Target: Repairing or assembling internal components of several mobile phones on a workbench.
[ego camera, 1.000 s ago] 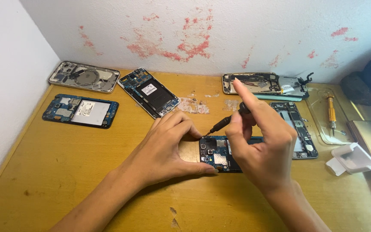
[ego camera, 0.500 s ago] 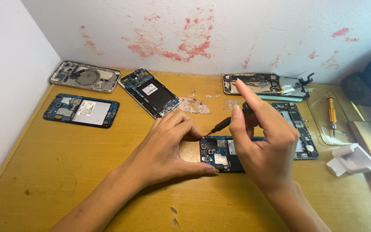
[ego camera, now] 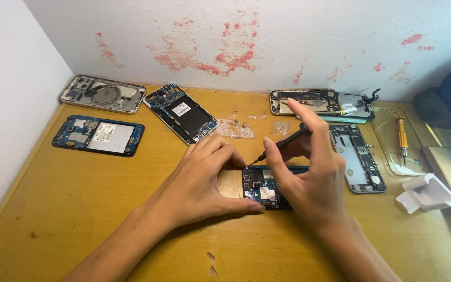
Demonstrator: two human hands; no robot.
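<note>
Fingers of the right hand (ego camera: pixel 314 180) pinch a black screwdriver (ego camera: pixel 283 142); the left hand (ego camera: pixel 204 175) clamps the opened phone (ego camera: pixel 264 188). Its back is already off, and the tip sits at a corner screw just beyond the left fingertips, so unscrewing looks underway.

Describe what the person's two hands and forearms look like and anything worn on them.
Both the left hand and the right hand are bare: no gloves, rings, watch or bracelet show. The forearms are uncovered as far as the bottom edge of the picture, with no sleeve in view. The fingers are slender, and the nails look short and unpainted. No marks or bandages can be made out.
</note>
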